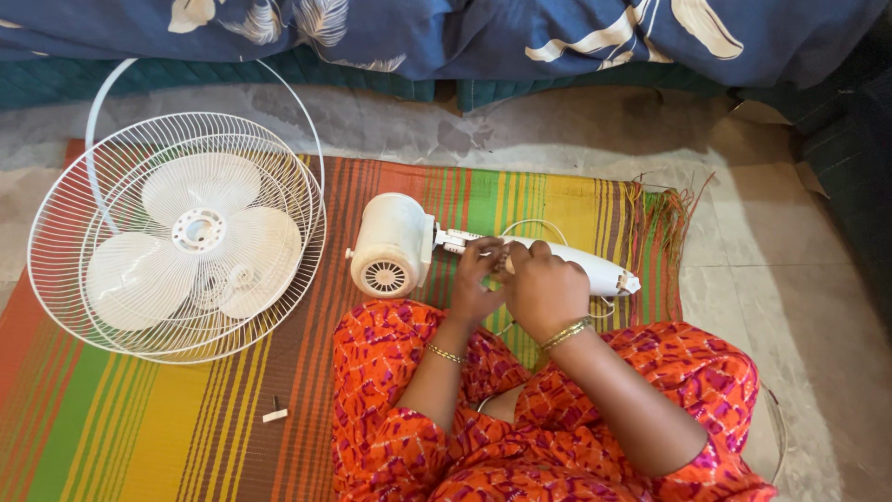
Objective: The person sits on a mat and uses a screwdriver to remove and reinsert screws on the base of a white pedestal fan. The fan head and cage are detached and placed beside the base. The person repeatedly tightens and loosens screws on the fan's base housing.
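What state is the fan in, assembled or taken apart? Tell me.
Taken apart: the grilles with the blade lie apart from the motor housing on the mat.

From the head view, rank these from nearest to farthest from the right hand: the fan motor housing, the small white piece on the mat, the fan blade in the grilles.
1. Fan motor housing, just left of the right hand.
2. Small white piece, lower left on the mat.
3. Fan blade, far left inside the grilles.

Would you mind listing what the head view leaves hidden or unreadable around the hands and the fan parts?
- Head view: the spot on the fan neck under both hands; the right hand and left hand cover it.
- Any tool or screw in the fingers: hidden.
- Small white piece on the mat: too small to identify.
- Fan guards: overlapping wires blur which lies on top.
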